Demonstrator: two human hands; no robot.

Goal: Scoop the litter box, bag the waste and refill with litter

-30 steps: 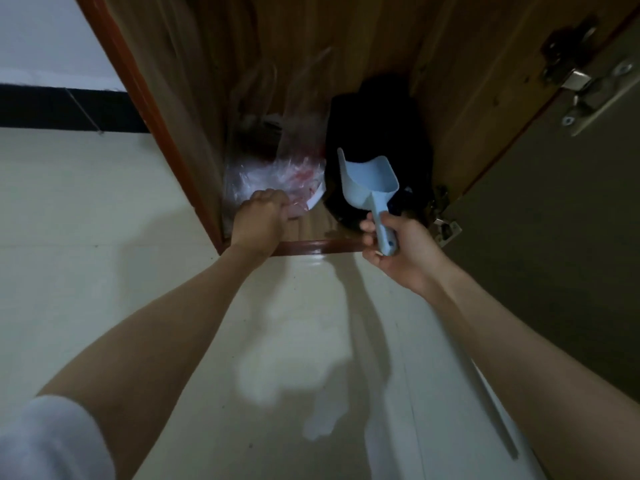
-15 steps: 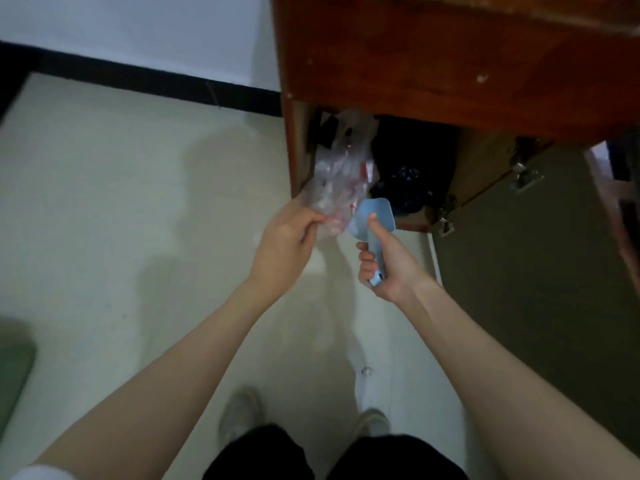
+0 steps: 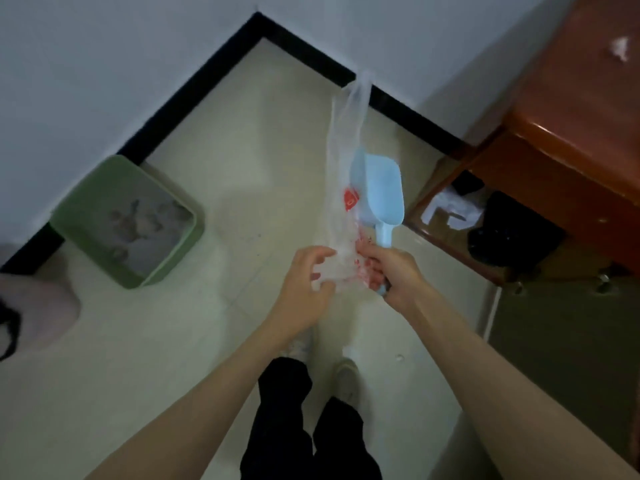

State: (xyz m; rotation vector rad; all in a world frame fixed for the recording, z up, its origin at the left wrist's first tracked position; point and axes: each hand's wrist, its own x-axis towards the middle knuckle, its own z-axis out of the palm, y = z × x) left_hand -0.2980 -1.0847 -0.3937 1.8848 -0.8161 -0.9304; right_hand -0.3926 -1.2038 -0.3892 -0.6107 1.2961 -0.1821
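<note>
A clear plastic bag with red print stretches up in front of me. My left hand grips its lower end. My right hand is closed around the handle of a light blue scoop and also pinches the bag's edge. The scoop's bowl points away from me, just right of the bag. A green litter box stands on the floor at the left, near the wall corner, holding grey litter with several clumps.
An open wooden cabinet stands at the right, with a black bag and white paper inside. A pale object lies at the left edge. My legs and shoes are below my hands on the cream tile floor.
The bag has come out of the cabinet in my left hand and now hangs between both hands. I have stepped back and turned left, bringing the litter box into view.
</note>
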